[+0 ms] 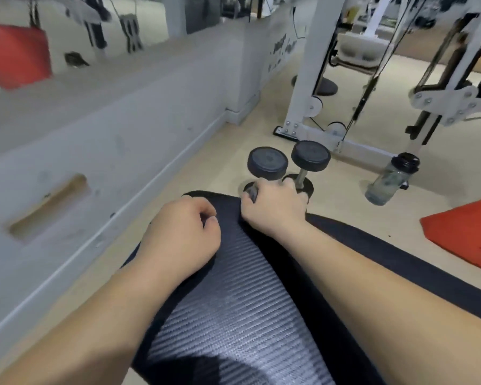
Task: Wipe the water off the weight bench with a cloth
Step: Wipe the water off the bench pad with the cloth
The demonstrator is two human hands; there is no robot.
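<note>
The weight bench (233, 301) runs away from me, its pad grey and ribbed down the middle with black sides. My left hand (181, 234) rests on the pad's far left edge as a loose fist, thumb against forefinger, with nothing visible in it. My right hand (272, 207) is curled over the bench's far end. A small dark grey piece, which looks like a bunched cloth (252, 193), shows between its fingers. Most of that piece is hidden under the hand. I cannot make out water on the pad.
Two black dumbbells (267, 162) stand on end on the floor just beyond the bench. A clear water bottle (390, 180) stands to the right by a white cable machine frame (308, 79). A red mat (461, 240) lies at right. A low grey wall (122, 120) runs along the left.
</note>
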